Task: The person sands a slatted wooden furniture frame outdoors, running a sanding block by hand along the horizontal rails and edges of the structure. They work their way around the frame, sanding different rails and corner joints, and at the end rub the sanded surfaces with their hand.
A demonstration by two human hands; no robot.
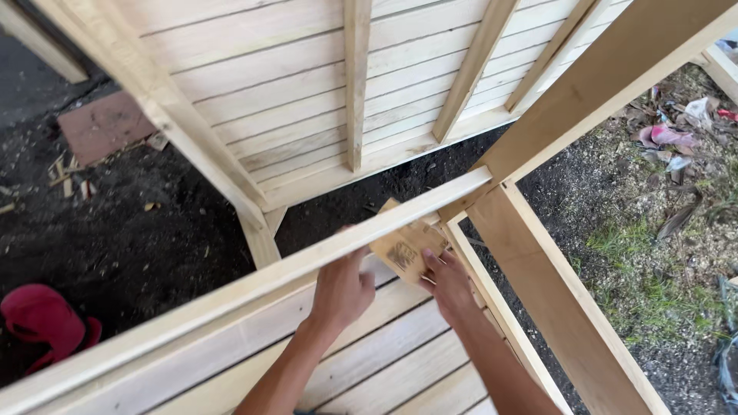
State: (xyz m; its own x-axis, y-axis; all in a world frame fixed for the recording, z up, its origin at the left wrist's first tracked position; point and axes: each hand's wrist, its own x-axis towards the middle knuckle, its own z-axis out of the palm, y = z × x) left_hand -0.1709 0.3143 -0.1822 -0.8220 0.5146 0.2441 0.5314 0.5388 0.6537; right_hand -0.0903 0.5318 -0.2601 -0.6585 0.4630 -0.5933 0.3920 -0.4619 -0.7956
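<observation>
Dark soil [138,230] covers the ground outdoors, with wood scraps and a reddish slab [104,123] at the upper left, and grass [653,277] with dry leaves and litter on the right. A red cloth [42,323] lies on the soil at the lower left. Over the ground stands a pale wooden frame: a slatted panel [307,77] with upright battens rises at the top, another slatted panel [384,361] lies low in the foreground, and a wide beam [615,69] slants down from the upper right to a corner post [553,292].

A long thin rail [254,284] runs diagonally from the lower left up to that corner. The left hand [342,288] sits just beneath the rail, fingers curled up against its underside, gripping or steadying it; the fingertips are hidden behind the wood, so the grip itself cannot be fully seen. The right hand [446,280] is just beside it, closer to the corner, fingers pressed flat onto a folded sheet of brown sandpaper [403,250]. The sandpaper lies against the wood below the rail's upper end, near the joint where rail, beam and post meet. Both forearms come up from the bottom edge across the lower panel.
</observation>
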